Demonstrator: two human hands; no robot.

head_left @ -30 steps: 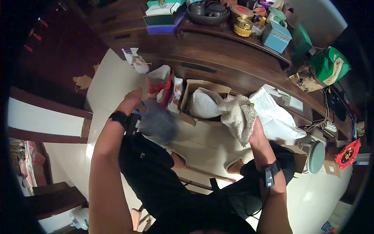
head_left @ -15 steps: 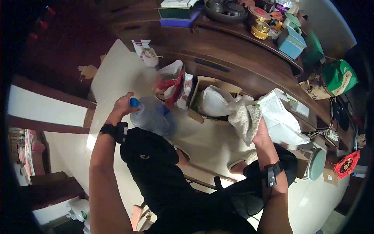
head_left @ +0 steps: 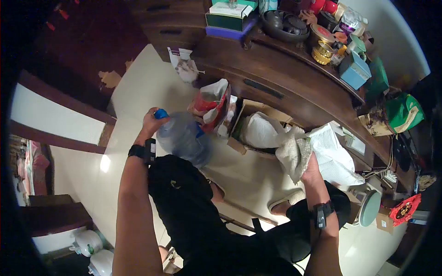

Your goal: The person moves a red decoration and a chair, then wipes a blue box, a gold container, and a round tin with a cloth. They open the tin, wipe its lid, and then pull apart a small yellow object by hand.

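Barely moved since half a second ago: left hand point(head_left: 151, 123) still grips the blue-capped neck of the water bottle point(head_left: 185, 139), which is tilted just right of it. Right hand point(head_left: 311, 169) clutches grey towel point(head_left: 292, 154). Between and beyond hands: cardboard box point(head_left: 252, 109), red bag point(head_left: 212, 99), cabinet point(head_left: 276, 78). Labels too small to read.
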